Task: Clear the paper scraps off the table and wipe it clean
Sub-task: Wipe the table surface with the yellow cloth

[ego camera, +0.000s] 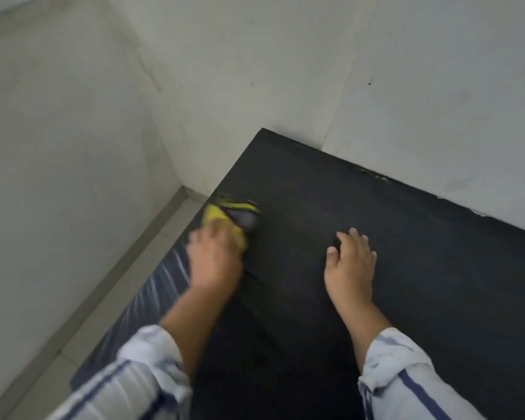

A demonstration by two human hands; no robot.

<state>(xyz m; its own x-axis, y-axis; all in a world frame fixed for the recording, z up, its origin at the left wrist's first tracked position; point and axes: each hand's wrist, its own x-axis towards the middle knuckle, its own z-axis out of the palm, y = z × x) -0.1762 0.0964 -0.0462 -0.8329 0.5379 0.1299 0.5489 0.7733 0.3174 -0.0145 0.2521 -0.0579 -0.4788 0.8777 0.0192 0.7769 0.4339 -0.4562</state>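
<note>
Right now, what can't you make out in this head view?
- Cloth: motion-blurred, left hand covers part; its grip is unclear.
- Table: near and right parts cut off by the frame, so scraps there can't be ruled out.
- Under right hand: hidden.

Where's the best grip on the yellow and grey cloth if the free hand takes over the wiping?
Probably the bunched yellow part of the cloth, from above, palm down. The left hand covers its near end at the table's left edge; the grey end trails loose. The right hand lies flat and open. Blur hides the folds.
</note>
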